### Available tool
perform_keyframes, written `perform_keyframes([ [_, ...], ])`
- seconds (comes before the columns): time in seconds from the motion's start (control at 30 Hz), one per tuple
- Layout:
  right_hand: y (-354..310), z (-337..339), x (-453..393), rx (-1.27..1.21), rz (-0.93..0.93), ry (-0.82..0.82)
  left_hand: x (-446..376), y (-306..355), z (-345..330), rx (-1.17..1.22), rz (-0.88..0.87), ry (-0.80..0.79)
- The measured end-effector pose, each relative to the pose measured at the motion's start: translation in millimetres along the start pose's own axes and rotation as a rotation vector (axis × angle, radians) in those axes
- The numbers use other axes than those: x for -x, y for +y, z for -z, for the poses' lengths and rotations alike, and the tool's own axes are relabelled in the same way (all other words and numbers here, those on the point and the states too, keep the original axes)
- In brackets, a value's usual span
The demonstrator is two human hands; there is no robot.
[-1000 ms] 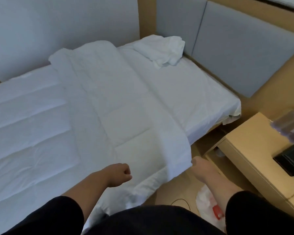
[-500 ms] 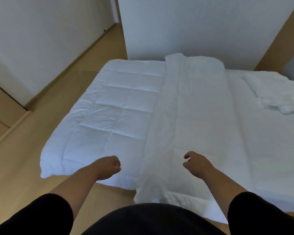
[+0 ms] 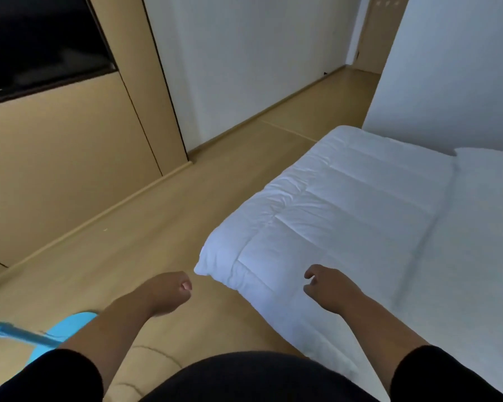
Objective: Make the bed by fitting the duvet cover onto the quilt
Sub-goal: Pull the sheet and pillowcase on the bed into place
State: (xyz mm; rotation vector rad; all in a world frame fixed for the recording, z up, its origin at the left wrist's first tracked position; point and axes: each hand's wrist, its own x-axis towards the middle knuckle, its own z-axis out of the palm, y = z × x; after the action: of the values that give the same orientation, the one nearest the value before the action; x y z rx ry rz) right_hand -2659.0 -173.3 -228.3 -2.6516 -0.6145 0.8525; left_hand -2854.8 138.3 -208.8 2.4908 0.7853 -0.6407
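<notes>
The quilt [image 3: 340, 216] is lying spread on the bed, its stitched panels showing, with its near corner jutting out over the floor [image 3: 163, 227] between the two hands. A smoother white layer, possibly the cover [image 3: 476, 227], is lying along the quilt's right side, though whether it is the cover or a sheet is hard to tell. The left hand [image 3: 169, 294] is hanging over the floor just left of the quilt's corner, fingers curled into a fist and gripping nothing. The right hand [image 3: 328, 288] is hovering over the quilt's near edge, fingers loosely bent and holding nothing; whether it is touching the fabric cannot be told. Both forearms are reaching forward out of black sleeves [image 3: 447, 372]. A blue mop [image 3: 61, 329] is lying on the floor at lower left, partly hidden behind the left arm. Wooden panelling [image 3: 55, 169] and a white wall [image 3: 244, 68] are standing beyond the floor.
</notes>
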Motion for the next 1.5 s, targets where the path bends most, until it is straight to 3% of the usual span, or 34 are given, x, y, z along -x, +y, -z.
perform_keyframes([
  [0.17,-96.1,19.3,-38.6,0.109,0.082,-0.044,-23.8,-51.8,51.9,-0.012,0.003,-0.032],
  [0.37,-159.3,55.7,-96.6,0.187,0.119,-0.045,-76.1,-57.4,102.5,0.033,-0.066,-0.047],
  [0.5,-205.5,84.1,-154.0,0.267,0.164,-0.169,-116.0,-64.4,151.0,0.036,-0.060,-0.066],
  [0.8,-357.0,166.4,-300.0,0.340,0.400,-0.138,-176.9,-120.6,290.6,0.098,0.142,0.139],
  [1.0,-425.5,191.0,-382.3,0.416,0.439,-0.200,-224.1,-169.2,325.0,0.189,0.258,0.127],
  [1.23,-472.0,192.6,-480.4,0.443,0.386,-0.316,-332.5,-229.2,372.3,0.122,0.290,-0.029],
  [1.5,-551.3,209.2,-633.4,0.316,0.212,-0.194,-511.3,-276.4,503.8,-0.147,0.153,-0.113],
])
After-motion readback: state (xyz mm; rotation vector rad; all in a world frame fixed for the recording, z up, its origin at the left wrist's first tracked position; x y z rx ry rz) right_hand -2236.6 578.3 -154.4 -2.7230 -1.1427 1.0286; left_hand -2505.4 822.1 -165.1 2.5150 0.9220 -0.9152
